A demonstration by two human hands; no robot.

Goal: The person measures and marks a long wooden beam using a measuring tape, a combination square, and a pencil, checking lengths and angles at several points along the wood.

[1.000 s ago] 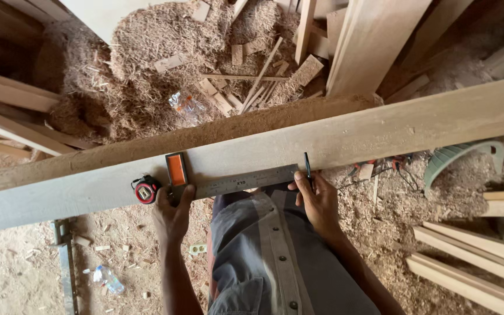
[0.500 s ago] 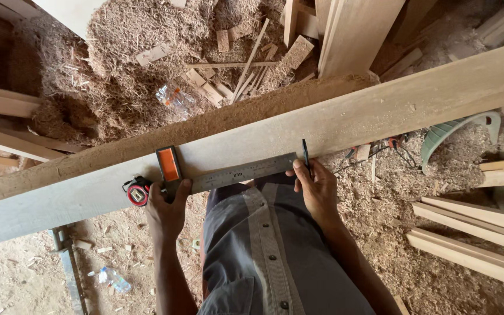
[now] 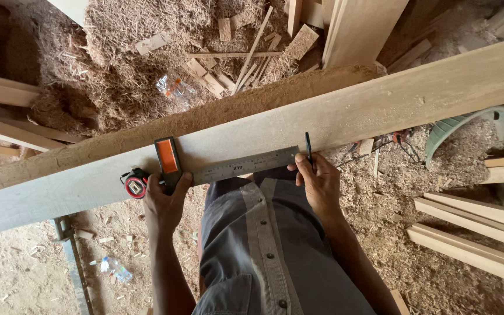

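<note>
A long pale wooden plank (image 3: 380, 105) runs slantwise across the view, in front of my body. A metal try square (image 3: 246, 164) with an orange and black handle (image 3: 168, 157) lies along its near edge. My left hand (image 3: 163, 201) presses on the handle's lower end, with a red and black tape measure (image 3: 135, 184) right beside it. My right hand (image 3: 316, 184) holds a dark pen (image 3: 308, 149) upright at the far end of the steel blade, its tip on the plank.
Sawdust and shavings cover the floor (image 3: 118, 76), with offcuts (image 3: 246, 52) scattered beyond the plank. Timber strips (image 3: 473, 227) lie at the right, more boards (image 3: 1, 111) at the left. A green plastic object (image 3: 456, 131) and cables (image 3: 392, 140) sit under the plank's right part. A plastic bottle (image 3: 115, 269) lies lower left.
The view has shifted slightly, so plank and tools sit a little lower in frame. Both hands stay in place on the square and pen; no clear movement of either.
</note>
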